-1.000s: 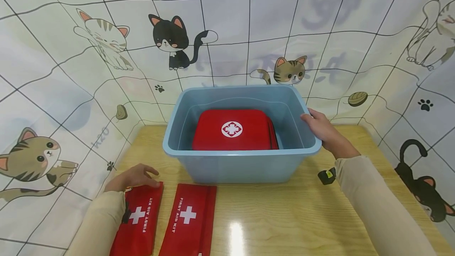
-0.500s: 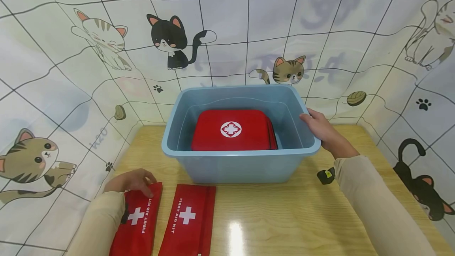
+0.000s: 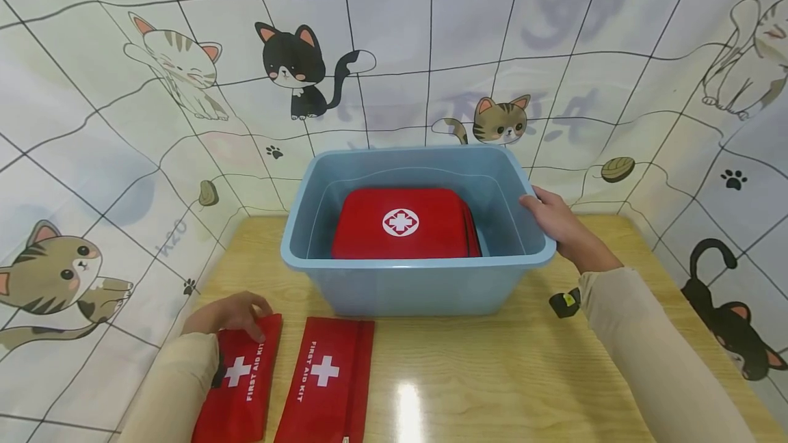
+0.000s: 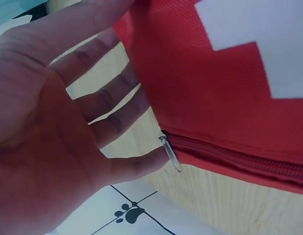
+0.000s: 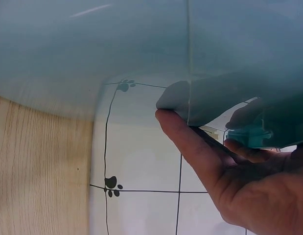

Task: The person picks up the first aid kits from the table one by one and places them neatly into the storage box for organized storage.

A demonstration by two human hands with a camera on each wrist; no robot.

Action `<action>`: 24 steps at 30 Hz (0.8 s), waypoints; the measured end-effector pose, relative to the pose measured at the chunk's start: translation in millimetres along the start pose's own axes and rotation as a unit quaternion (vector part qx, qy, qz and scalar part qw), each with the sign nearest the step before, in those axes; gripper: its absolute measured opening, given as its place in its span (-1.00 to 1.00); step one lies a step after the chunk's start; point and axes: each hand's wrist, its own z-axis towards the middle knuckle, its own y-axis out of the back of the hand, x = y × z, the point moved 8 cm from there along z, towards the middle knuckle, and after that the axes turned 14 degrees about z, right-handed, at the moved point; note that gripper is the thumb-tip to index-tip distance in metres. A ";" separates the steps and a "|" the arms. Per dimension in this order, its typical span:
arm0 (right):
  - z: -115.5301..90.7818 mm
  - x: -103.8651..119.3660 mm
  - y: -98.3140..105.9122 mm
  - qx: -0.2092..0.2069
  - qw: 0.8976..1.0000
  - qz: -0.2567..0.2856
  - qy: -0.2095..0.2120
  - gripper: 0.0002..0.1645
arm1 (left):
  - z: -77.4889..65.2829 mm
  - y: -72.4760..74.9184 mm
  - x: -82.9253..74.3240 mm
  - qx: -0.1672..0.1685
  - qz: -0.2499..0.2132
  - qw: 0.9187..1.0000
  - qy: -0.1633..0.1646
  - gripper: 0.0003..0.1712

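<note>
My left hand (image 3: 230, 314) pinches the far end of a red first aid pouch (image 3: 240, 395) lying at the left. In the left wrist view, the thumb lies over the red fabric (image 4: 190, 93) and the fingers reach to its edge, by a metal zipper pull (image 4: 171, 152). Beside this pouch lies a second red first aid pouch (image 3: 323, 381), marked with a white cross. My right hand (image 3: 557, 224) grips the right rim of a light blue plastic bin (image 3: 412, 289), thumb on the inside. Within the bin sits a red first aid case (image 3: 394, 241) with a round white emblem.
The wooden table (image 3: 480, 381) ends against a cat-print tiled backdrop (image 3: 394, 53) at the back and both sides. A small black object with a yellow-green mark (image 3: 565, 303) shows beside the right sleeve (image 3: 652, 347).
My left thumb has moved from the pouch's far right corner onto its face, and the fingers have drawn in at the far edge. The right hand and the bin stay put.
</note>
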 end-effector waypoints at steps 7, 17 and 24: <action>-0.3 -1.1 0.0 0.002 1.000 0.002 0.001 -0.27 | 4.9 -2.0 3.4 -0.031 -0.026 0.998 -0.037 -0.19; -0.4 0.0 -0.8 0.001 1.000 0.003 0.003 -0.28 | 6.9 -0.3 10.8 -0.073 -0.034 0.995 -0.064 -0.31; -0.6 0.3 -2.1 0.001 1.000 0.001 -0.003 -0.27 | 3.8 4.2 9.9 -0.083 -0.083 0.990 -0.080 -0.39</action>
